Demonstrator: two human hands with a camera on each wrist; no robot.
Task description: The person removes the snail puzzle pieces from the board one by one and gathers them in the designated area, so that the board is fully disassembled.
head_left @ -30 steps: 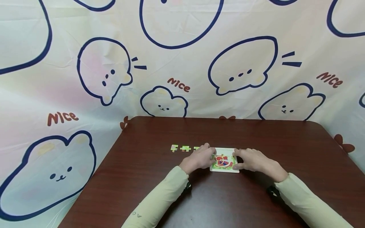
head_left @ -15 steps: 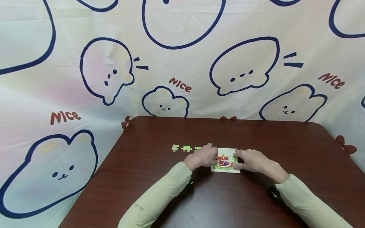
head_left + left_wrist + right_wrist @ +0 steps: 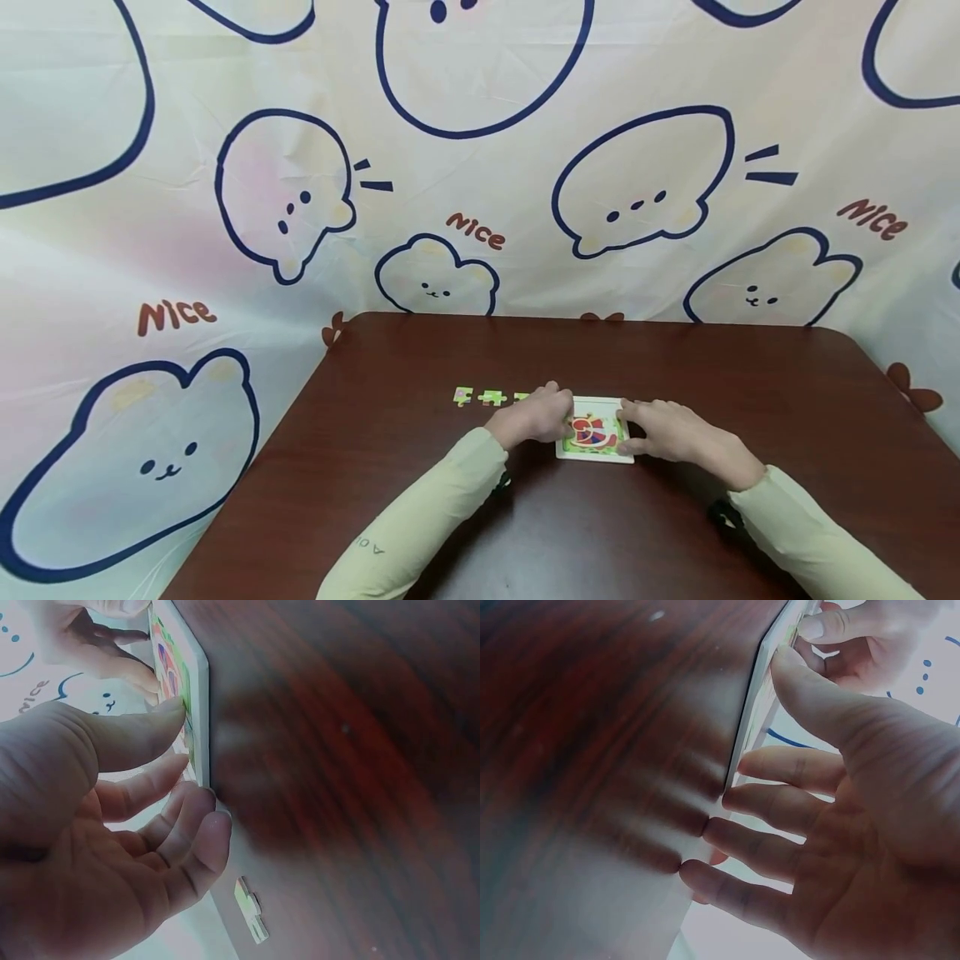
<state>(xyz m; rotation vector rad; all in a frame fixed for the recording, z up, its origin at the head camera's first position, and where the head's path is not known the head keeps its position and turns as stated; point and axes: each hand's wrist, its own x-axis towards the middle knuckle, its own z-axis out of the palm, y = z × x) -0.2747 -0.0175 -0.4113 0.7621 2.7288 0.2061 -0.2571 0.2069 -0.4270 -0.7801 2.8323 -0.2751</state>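
- Left hand [image 3: 534, 414]: we see it at the board's 9 o'clock side, forearm in from 7; fingers loosely bent, thumb [image 3: 150, 739] and forefinger tips apart at the board, nothing visibly pinched between them.
- Right hand [image 3: 667, 429]: at 3 o'clock, forearm in from 4; fingers [image 3: 759, 849] extended and spread, tips along the board's edge and the table, thumb on the near part of the rim.
- Board [image 3: 600, 457]: flat on the table [image 3: 675, 350], between both hands, which touch it. Foreshortened in our head view; we read its long axis as 12 to 6 o'clock.
- Picture [image 3: 591, 435]: red and blue figure on green, with a pale strip at the 12 o'clock end.
- Pieces [image 3: 492, 398]: three, in a row between 9 and 10 o'clock from the board, the nearest partly hidden by the left hand.
- Sleeves [image 3: 420, 508]: we record both as pale.
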